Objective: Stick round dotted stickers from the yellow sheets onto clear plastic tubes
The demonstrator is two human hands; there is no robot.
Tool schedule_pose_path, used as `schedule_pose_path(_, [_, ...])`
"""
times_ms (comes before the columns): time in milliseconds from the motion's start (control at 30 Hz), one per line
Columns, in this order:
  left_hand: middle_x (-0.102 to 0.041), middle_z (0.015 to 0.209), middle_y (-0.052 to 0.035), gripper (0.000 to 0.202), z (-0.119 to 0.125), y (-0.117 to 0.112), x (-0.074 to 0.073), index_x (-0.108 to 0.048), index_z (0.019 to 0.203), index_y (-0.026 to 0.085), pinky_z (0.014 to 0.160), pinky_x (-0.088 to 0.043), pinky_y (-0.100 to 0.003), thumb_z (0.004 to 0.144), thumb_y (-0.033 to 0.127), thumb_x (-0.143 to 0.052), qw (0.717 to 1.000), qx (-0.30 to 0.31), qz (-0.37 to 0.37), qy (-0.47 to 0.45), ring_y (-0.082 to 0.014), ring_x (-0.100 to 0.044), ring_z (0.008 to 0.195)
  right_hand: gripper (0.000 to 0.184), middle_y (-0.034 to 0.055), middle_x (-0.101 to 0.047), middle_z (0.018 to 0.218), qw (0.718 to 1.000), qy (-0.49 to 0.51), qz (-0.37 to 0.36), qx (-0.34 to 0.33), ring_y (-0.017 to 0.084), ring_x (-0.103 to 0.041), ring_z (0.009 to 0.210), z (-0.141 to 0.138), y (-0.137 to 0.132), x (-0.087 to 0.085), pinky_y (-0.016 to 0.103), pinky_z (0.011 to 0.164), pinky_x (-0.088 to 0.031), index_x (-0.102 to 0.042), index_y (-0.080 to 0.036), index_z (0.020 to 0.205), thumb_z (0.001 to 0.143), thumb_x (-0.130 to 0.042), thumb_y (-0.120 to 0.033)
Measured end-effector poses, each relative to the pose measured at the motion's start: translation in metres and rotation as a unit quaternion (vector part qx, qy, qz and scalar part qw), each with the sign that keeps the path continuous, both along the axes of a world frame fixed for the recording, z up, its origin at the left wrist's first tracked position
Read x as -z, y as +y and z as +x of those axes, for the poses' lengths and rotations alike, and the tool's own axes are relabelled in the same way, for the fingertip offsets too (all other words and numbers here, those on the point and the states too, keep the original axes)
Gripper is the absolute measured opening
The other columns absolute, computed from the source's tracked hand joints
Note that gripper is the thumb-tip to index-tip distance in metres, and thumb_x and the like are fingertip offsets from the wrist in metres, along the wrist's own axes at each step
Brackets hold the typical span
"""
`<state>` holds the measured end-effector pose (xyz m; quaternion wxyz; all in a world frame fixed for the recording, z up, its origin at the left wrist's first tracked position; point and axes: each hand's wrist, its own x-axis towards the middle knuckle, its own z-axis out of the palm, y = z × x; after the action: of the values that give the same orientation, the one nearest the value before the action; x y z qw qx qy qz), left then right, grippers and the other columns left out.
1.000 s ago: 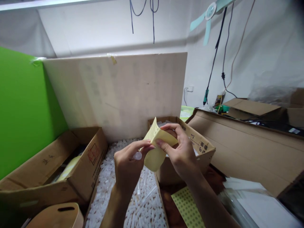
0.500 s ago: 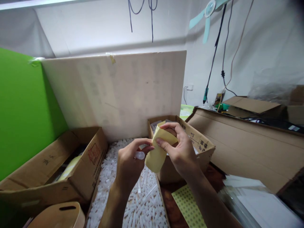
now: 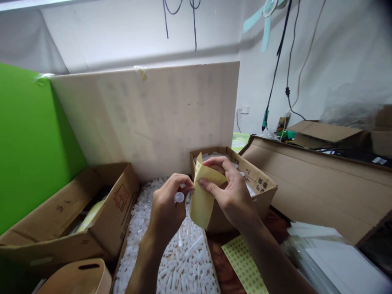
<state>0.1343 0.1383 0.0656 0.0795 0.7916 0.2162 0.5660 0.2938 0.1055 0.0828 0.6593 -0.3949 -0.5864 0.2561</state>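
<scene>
My right hand (image 3: 229, 188) grips a curled pale-yellow paper sheet (image 3: 202, 206), thumb on its near face and fingers behind. A small translucent plastic tube (image 3: 179, 197) sits in the curled fingers of my left hand (image 3: 168, 208), its round end toward me. The thumb and index finger of that hand are pinched at the sheet's left edge; what lies between those fingertips is too small to tell. Below both hands a shallow box holds a heap of similar white tubes (image 3: 183, 261). A yellow sheet with rows of dots (image 3: 243, 261) lies under my right forearm.
Open cardboard boxes stand at the left (image 3: 107, 237) and behind my right hand (image 3: 260, 192). A tan bin (image 3: 98, 281) is at the lower left. White sheets in clear plastic (image 3: 343, 261) lie at the right. A pale upright panel (image 3: 147, 122) closes off the back.
The yellow sheet has bent more, and its upper left corner now stands up. My left hand has turned slightly, so the tube's end faces me more. The view has shifted a little.
</scene>
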Motion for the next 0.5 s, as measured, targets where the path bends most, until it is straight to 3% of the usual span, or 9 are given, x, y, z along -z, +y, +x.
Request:
schedule_pose_path(267, [-0.060,0.079,0.0031,0.014,-0.0067,-0.0022,-0.0027,-0.057,0.087,0.019,0.065,-0.045,-0.019,0.095,0.007,-0.056,0.999,0.007,-0.036,-0.011,-0.0083,-0.054,0.069,0.031,0.0011,-0.069,0.103,0.999,0.024,0.008,-0.024,0.018,-0.065,0.088,0.0047,0.0035,0.0018,0.030,0.076,-0.053,-0.060,-0.025,0.107,0.081,-0.077,-0.025])
schedule_pose_path(500, [-0.065,0.091,0.0005,0.012,-0.0063,-0.0037,-0.0075,-0.064,0.091,0.018,0.068,-0.048,-0.017,0.093,0.006,-0.065,1.000,0.029,0.005,-0.008,-0.0076,-0.060,0.078,0.030,0.0020,-0.068,0.105,1.000,0.000,0.015,-0.009,0.019,-0.064,0.094,0.0062,0.0017,0.0005,0.033,0.081,-0.053,-0.060,-0.024,0.106,0.081,-0.076,-0.025])
